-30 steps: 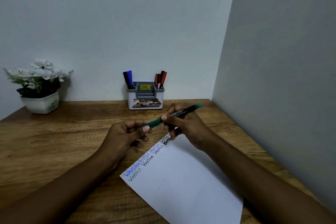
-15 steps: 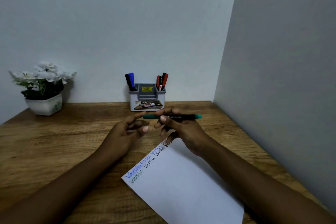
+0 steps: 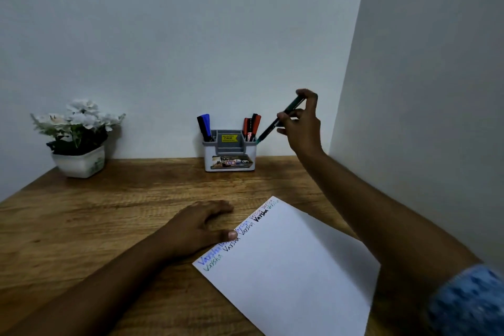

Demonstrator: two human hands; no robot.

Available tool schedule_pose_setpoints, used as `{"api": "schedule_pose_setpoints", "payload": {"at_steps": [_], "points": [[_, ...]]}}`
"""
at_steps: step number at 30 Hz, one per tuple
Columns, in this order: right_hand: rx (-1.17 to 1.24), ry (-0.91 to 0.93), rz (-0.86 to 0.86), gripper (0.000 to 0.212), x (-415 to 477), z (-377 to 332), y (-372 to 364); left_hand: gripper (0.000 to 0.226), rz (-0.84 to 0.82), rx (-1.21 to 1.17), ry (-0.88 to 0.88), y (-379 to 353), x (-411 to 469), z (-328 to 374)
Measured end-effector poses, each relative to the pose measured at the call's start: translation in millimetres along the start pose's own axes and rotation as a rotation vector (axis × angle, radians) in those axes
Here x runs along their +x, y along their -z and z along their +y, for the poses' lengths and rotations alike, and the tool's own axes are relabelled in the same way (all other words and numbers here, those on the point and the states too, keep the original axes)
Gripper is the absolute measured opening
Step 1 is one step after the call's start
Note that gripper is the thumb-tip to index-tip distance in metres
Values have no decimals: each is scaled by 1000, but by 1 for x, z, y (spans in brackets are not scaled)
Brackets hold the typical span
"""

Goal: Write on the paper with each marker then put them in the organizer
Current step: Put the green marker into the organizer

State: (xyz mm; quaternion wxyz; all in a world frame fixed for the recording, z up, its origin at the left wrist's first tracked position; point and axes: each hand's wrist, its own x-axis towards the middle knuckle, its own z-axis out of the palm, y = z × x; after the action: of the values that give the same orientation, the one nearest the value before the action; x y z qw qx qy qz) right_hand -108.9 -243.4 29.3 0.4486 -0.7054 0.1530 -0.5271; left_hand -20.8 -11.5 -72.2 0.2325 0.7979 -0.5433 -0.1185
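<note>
My right hand (image 3: 302,124) pinches a green marker (image 3: 272,124), held slanted with its lower end at the right rim of the grey and white organizer (image 3: 230,155) at the back of the desk. In the organizer's left slot stand a blue and a black marker (image 3: 204,125); red and black markers (image 3: 252,125) fill its right slot. My left hand (image 3: 195,226) rests flat on the wooden desk, its thumb touching the left edge of the white paper (image 3: 291,267). Several coloured words run along the paper's upper left edge.
A white pot of white flowers (image 3: 79,139) stands at the back left of the desk (image 3: 95,226). A wall closes the back and another runs along the right side, near the organizer.
My right hand lifted the green marker from above the paper and carried it back to the organizer's right side. My left hand let go of the marker and dropped flat onto the desk.
</note>
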Motion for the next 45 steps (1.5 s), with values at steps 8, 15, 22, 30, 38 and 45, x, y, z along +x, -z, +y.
{"api": "schedule_pose_setpoints", "payload": {"at_steps": [8,15,22,30,38,45], "points": [[-358,60,-23,67,50,38,-48,80,7,-17,0,1,2,-3],[-752,49,-227,54,34,70,-68,102,27,-32,-31,0,5,-7],[-581,-84,-301,103,16,75,-59,104,23,-42,-21,1,4,-5],[-400,-438,-221,98,-17,97,-87,100,26,-35,-14,1,5,-7],[-585,-405,-251,76,-17,98,-84,59,79,-56,-37,-1,7,-7],[-692,-242,-556,9,-40,37,-11,52,124,-78,-12,3,4,-5]]}}
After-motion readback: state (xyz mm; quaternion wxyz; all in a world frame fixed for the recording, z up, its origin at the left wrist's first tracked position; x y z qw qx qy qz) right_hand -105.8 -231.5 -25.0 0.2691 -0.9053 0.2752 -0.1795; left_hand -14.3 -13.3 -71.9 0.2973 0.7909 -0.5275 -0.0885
